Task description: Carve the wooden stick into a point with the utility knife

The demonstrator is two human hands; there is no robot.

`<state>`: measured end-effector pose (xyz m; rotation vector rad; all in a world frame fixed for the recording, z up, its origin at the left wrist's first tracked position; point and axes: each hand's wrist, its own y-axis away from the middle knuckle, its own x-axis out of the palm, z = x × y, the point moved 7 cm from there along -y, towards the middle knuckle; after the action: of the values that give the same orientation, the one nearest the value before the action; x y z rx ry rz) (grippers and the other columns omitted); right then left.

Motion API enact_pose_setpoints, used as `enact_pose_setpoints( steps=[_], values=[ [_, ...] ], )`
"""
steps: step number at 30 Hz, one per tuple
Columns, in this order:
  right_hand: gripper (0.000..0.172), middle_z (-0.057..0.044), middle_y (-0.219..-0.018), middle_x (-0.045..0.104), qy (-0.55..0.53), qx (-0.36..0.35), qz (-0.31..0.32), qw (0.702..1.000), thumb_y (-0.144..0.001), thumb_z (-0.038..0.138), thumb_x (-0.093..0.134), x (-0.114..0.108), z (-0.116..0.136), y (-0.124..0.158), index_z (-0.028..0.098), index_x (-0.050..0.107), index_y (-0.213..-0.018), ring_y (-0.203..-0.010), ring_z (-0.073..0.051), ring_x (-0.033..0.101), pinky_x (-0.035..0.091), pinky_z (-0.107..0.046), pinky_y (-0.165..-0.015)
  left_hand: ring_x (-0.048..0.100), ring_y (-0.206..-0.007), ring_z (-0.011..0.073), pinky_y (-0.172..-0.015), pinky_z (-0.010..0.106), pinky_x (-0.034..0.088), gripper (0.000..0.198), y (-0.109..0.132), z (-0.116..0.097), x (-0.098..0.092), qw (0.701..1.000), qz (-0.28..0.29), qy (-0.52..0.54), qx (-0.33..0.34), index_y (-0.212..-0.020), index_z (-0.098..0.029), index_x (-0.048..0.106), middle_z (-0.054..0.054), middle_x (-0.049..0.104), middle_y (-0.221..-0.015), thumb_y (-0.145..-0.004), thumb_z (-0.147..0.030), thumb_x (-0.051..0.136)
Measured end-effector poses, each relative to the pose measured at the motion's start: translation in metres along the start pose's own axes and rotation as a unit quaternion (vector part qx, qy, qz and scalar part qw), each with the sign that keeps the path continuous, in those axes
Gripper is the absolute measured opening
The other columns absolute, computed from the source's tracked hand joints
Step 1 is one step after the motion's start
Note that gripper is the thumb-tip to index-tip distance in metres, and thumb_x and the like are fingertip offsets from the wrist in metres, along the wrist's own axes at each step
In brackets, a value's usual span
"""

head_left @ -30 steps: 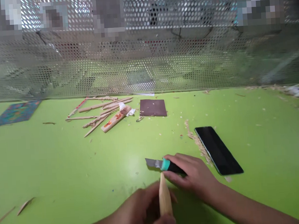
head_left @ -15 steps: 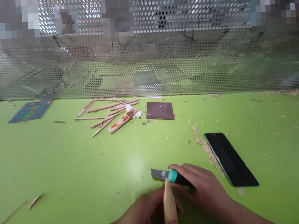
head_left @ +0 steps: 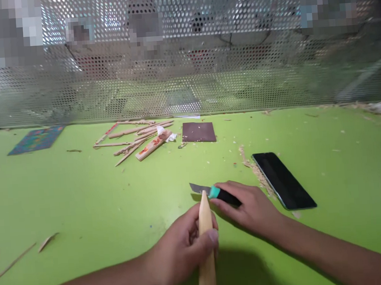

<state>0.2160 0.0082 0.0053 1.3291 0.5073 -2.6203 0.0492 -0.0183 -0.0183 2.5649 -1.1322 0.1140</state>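
Observation:
My left hand [head_left: 184, 244] is closed around a pale wooden stick [head_left: 204, 221], its thumb lying along the top. The stick's tapered tip points away from me, and its lower end runs out of the picture. In my right hand [head_left: 249, 203] is a utility knife [head_left: 225, 196] with a black and teal handle. Its bare blade [head_left: 198, 188] points left and lies just behind the stick's tip; whether the two touch I cannot tell. Both hands are held low over the green table [head_left: 94, 208].
A phone [head_left: 285, 179] lies right of my hands, with wood shavings [head_left: 258, 172] along its left edge. Farther back are several carved sticks [head_left: 129, 145], a stained wood strip [head_left: 153, 145], brown sandpaper [head_left: 198, 132] and a patterned sheet [head_left: 37, 140]. A perforated metal screen [head_left: 187, 82] borders the far edge.
Both hands, with the stick and the knife, appear higher in the picture, and more of the stick and both forearms shows. The view has tilted slightly, shifting the table things a little up and left.

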Motion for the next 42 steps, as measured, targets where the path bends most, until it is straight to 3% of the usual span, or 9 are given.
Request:
enact_pose_setpoints(
  steps=[5,13,18,24,29,33,36,39,42],
  values=[
    [0.046,-0.01,-0.106,0.083,0.003,0.018,-0.014,1.0,-0.109,0.059,0.05,-0.001,-0.004,-0.002,0.021,0.074,-0.119,-0.091,-0.027,0.079,0.059,-0.035,-0.074,0.049,-0.066,0.0135,-0.061,0.027,0.044,0.044,-0.003,0.003,-0.002,1.0,-0.015,-0.003,0.013,-0.103,-0.019,0.053,-0.001,0.055,-0.08,-0.103,-0.062,0.06],
    [0.046,-0.013,-0.107,0.083,-0.015,0.052,-0.02,0.998,-0.11,0.057,0.047,-0.008,-0.011,-0.003,0.02,0.072,-0.122,-0.091,-0.029,0.08,0.061,-0.037,-0.075,0.048,-0.067,0.0124,-0.063,0.026,0.045,0.032,-0.005,0.004,-0.007,0.999,-0.022,0.027,-0.002,-0.116,-0.021,0.05,-0.003,0.051,-0.083,-0.104,-0.048,0.061],
    [0.041,-0.008,-0.097,0.083,-0.036,0.053,0.015,0.998,-0.109,0.056,0.049,-0.009,-0.007,-0.005,0.023,0.073,-0.11,-0.08,-0.025,0.079,0.057,-0.032,-0.066,0.044,-0.061,0.0112,-0.057,0.025,0.042,0.031,-0.005,0.001,-0.006,0.999,-0.038,0.012,-0.009,-0.113,-0.021,0.047,-0.005,0.047,-0.079,-0.108,-0.052,0.054],
    [0.042,-0.001,-0.076,0.076,-0.038,0.06,0.054,0.996,-0.109,0.057,0.048,-0.006,-0.004,-0.007,0.023,0.071,-0.101,-0.063,-0.021,0.071,0.046,-0.03,-0.058,0.043,-0.065,0.012,-0.059,0.026,0.04,0.032,-0.007,-0.004,-0.002,0.999,-0.007,-0.03,-0.024,-0.112,-0.021,0.048,-0.006,0.047,-0.08,-0.107,-0.05,0.059],
    [0.048,-0.002,-0.078,0.076,-0.042,0.063,0.077,0.994,-0.109,0.062,0.045,-0.004,-0.006,-0.007,0.023,0.07,-0.097,-0.066,-0.021,0.071,0.045,-0.03,-0.06,0.04,-0.068,0.0132,-0.063,0.029,0.039,0.04,-0.008,-0.007,-0.004,0.999,0.002,-0.04,0.001,-0.1,-0.021,0.046,-0.004,0.045,-0.082,-0.11,-0.06,0.047],
    [0.049,-0.001,-0.076,0.074,-0.041,0.075,0.086,0.993,-0.109,0.064,0.044,-0.004,-0.008,-0.006,0.023,0.069,-0.096,-0.064,-0.02,0.069,0.043,-0.029,-0.058,0.042,-0.07,0.0134,-0.066,0.029,0.042,0.045,-0.006,-0.003,-0.005,0.998,0.022,0.057,-0.024,-0.106,-0.022,0.045,-0.002,0.045,-0.088,-0.11,-0.066,0.039],
    [0.046,-0.001,-0.078,0.075,-0.048,0.09,0.094,0.99,-0.109,0.061,0.046,-0.005,-0.011,-0.005,0.023,0.068,-0.096,-0.066,-0.021,0.07,0.044,-0.029,-0.059,0.048,-0.078,0.015,-0.074,0.032,0.046,0.047,-0.006,-0.006,-0.007,0.998,0.055,0.027,-0.017,-0.11,-0.021,0.045,0.002,0.049,-0.095,-0.111,-0.066,0.033],
    [0.043,-0.001,-0.083,0.076,-0.065,0.098,0.092,0.989,-0.109,0.059,0.047,-0.006,-0.013,-0.004,0.024,0.068,-0.097,-0.07,-0.02,0.071,0.046,-0.03,-0.064,0.05,-0.08,0.0159,-0.076,0.032,0.047,0.043,-0.006,-0.01,-0.008,0.998,0.062,-0.016,-0.003,-0.113,-0.022,0.045,0.002,0.051,-0.095,-0.111,-0.064,0.038],
    [0.044,0.0,-0.079,0.074,-0.06,0.076,0.102,0.99,-0.109,0.061,0.047,-0.004,-0.012,-0.003,0.024,0.069,-0.099,-0.067,-0.02,0.069,0.044,-0.029,-0.062,0.049,-0.077,0.0159,-0.073,0.031,0.046,0.042,-0.007,-0.012,-0.01,1.0,0.022,-0.017,-0.002,-0.111,-0.023,0.043,-0.001,0.05,-0.088,-0.108,-0.065,0.046]
  ],
)
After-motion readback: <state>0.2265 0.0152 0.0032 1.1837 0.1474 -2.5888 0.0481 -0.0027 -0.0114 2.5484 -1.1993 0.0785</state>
